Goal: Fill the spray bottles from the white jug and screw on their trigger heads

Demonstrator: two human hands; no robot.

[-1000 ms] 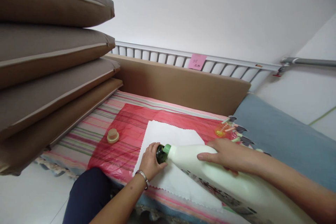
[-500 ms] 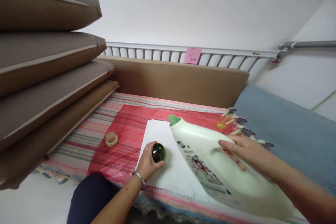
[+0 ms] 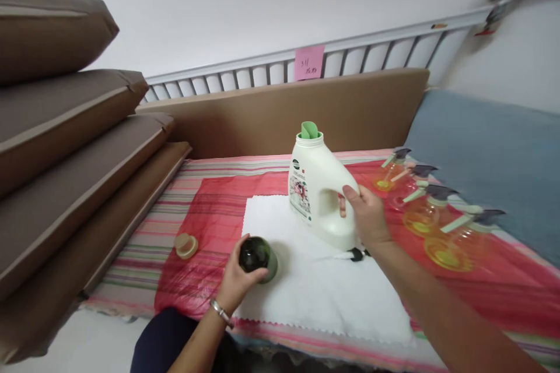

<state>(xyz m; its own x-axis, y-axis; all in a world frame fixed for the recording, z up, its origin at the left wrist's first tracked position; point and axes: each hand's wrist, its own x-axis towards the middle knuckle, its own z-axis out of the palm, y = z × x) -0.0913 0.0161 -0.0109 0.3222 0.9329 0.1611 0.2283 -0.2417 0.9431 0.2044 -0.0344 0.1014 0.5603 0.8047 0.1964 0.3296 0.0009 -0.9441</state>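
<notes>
Your left grip [image 3: 237, 278] pinches a green container [image 3: 261, 254]; your right grip [image 3: 368, 214] clasps the pale jug [image 3: 318, 172], left of the spray bottles [image 3: 423, 217].

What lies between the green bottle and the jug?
In the head view, a stretch of white cloth lies between the green bottle and the jug.

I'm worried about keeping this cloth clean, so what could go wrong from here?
The large pale jug, gripped at its handle by the right hand, has its green spout uncovered, so a knock might spill its contents onto the white cloth.
The jug's base is close to the black-and-white piece and could bump it.
The dark green bottle might tip if the left hand loosened its hold.
</notes>
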